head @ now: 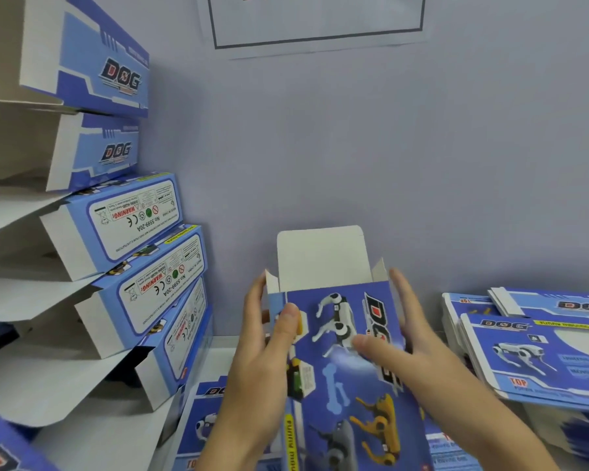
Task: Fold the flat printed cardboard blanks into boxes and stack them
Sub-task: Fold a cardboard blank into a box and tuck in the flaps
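Lavender wall (354, 147) backs a white table (223, 348) crowded with blue printed cardboard. Nearest, a half-formed box (351, 362) stands between both hands, its white top flap (320, 256) upright and open. Gripping the box's left edge, the left hand (262, 355) has its thumb on the printed front; the right hand (412, 345) clasps the right edge, thumb across the robot-dog picture. Right of the box lies a pile of flat blanks (538, 355). Left of it rises a leaning stack of folded boxes (133, 253). Above, a framed sheet (317, 22) hangs.
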Available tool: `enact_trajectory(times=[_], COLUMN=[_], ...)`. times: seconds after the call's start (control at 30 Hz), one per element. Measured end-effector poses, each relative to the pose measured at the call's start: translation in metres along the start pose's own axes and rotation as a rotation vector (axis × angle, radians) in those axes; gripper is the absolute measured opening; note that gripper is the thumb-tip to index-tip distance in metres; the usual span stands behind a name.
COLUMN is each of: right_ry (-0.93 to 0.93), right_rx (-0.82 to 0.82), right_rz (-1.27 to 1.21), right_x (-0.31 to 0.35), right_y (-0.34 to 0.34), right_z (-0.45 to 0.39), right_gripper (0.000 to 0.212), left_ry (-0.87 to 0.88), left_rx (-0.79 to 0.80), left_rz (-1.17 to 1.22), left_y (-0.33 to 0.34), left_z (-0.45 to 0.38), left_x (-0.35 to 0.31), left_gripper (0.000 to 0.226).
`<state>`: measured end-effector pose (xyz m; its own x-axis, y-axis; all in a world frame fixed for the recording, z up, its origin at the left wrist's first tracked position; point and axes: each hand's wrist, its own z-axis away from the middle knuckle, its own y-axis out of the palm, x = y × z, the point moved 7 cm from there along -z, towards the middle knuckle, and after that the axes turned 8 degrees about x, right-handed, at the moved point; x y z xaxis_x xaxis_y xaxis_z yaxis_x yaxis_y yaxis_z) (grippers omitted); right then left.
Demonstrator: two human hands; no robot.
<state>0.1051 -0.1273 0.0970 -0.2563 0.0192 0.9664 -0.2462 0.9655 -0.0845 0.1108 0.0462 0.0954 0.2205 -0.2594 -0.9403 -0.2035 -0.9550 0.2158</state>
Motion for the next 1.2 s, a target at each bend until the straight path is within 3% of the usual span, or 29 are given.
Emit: enact_trajectory(times=[0.23, 0.33, 0.57, 0.77, 1.07, 1.2], right_ry=[-0.13, -0.193, -0.2, -0.23, -0.166, -0.128], right_rx=[-0.047, -0.026, 0.035, -0.11, -0.127, -0.132], right_rz=[-0.041, -0.045, -0.079, -0.029, -0.028, -0.024], right_x=[0.009, 0.016, 0.015, 0.018, 0.012, 0.009], right_y=[0.0, 0.004, 0.013, 0.004, 0.002, -0.002], right_z=[0.0, 0.0, 0.001, 0.001, 0.002, -0.005], right_gripper=[0.06, 0.055, 0.056, 0.042, 0.033, 0.032], left_ry=[0.036, 0.077, 0.158, 0.17, 0.173, 0.183], left_rx=[0.042, 0.033, -0.079, -0.071, -0.102, -0.094], left_rz=[0.063, 0.048, -0.022, -0.12, -0.11, -0.105], left_y=[0.009, 0.014, 0.011, 0.017, 0.016, 0.018], left_z=[-0.002, -0.002, -0.001, 0.002, 0.004, 0.003], left_x=[0.003, -0.001, -0.005, -0.009, -0.008, -0.007], left_gripper=[0.048, 0.051, 0.033, 0.028, 0.025, 0.049])
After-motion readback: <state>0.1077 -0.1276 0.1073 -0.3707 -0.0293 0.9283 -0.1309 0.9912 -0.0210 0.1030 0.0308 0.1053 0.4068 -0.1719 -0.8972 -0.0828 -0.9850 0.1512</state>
